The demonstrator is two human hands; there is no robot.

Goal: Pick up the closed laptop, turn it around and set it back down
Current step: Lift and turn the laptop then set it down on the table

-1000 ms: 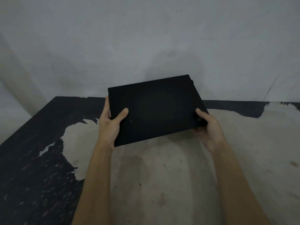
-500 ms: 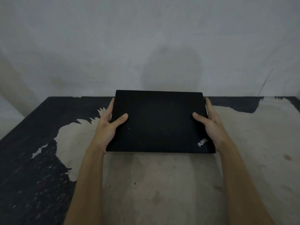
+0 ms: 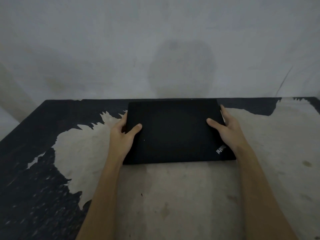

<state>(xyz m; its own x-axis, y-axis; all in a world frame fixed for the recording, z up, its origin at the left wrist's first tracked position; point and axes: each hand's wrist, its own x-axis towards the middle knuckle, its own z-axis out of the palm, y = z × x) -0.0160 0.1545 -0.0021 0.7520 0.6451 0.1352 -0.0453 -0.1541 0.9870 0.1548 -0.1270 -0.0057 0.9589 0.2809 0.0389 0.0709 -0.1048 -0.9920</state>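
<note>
The closed black laptop (image 3: 174, 132) lies flat near the far middle of the worn table (image 3: 173, 196), its lid up and a small silver logo at its near right corner. My left hand (image 3: 122, 137) grips its left edge, thumb on the lid and fingers hidden under the side. My right hand (image 3: 225, 129) grips the right edge the same way, thumb on top and fingers along the side. Whether the laptop rests fully on the table or is held just above it cannot be told.
The table top is dark with peeled pale patches, and its far edge meets a grey wall (image 3: 155, 49) right behind the laptop. The table's left edge runs diagonally at the left.
One second ago the laptop was raised and tilted in both hands. It has come down level and moved slightly farther toward the wall, both hands still on its sides.
</note>
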